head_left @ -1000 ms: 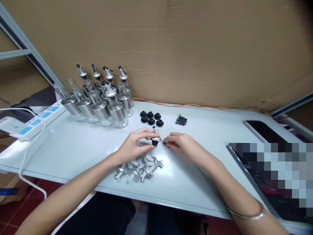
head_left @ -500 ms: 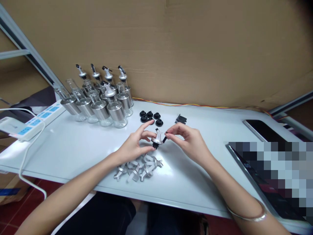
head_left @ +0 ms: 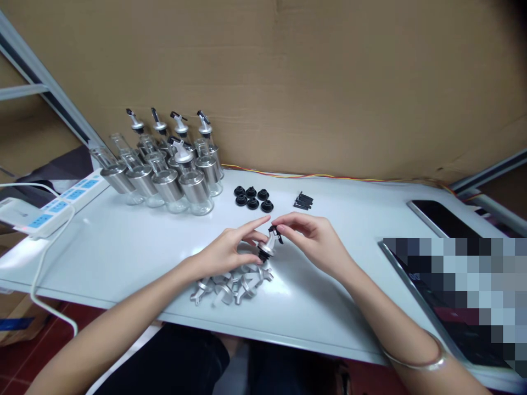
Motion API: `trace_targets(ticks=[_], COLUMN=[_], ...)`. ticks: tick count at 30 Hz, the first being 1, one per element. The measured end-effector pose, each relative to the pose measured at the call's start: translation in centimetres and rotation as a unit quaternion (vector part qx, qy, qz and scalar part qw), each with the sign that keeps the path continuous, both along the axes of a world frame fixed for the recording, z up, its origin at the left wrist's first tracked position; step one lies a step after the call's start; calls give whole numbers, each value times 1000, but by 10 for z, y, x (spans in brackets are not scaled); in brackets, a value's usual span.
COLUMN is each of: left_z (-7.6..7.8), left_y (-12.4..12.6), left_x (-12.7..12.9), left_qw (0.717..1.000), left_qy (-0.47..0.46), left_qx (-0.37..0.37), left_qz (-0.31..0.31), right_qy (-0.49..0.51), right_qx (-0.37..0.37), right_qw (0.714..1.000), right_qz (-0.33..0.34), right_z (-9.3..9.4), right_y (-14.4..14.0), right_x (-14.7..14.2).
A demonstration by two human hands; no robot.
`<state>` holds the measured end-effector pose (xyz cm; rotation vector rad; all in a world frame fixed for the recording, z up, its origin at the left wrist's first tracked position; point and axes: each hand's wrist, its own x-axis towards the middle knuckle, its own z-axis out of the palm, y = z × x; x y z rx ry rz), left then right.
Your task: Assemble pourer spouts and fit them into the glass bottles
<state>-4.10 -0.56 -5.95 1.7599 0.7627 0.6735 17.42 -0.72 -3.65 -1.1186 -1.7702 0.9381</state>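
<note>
Both hands meet over the white surface point(head_left: 123, 241): the left hand point(head_left: 226, 252) pinches a metal pourer spout point(head_left: 267, 247) between its fingers, the right hand point(head_left: 315, 238) grips its black cap point(head_left: 275, 232) (loose spouts point(head_left: 230, 285) lie just below).

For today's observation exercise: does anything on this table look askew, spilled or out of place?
Little stands out. The silver spouts lie in a loose jumble near the table edge, while bottles and black stoppers sit grouped. No spill shows.
</note>
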Motion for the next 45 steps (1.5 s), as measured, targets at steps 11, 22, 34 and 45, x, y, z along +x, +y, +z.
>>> trace_targets(ticks=[11, 22, 34, 45], left_z=[1, 2, 1, 1], left_y=[0, -2, -2, 2], left_x=[-1, 0, -1, -1], left_qw=[1000, 1000, 998, 989], left_qy=[6, -10, -13, -77], left_qx=[29, 27, 52, 55], left_qz=[-8, 6, 20, 110], right_qy=[19, -8, 25, -80], right_qx=[0, 13, -4, 146], right_qw=[1000, 1000, 1000, 984], right_qz=[-6, 12, -4, 61], right_z=[0, 1, -2, -6], right_y=[-1, 0, -2, -2], right_x=[-2, -1, -2, -1])
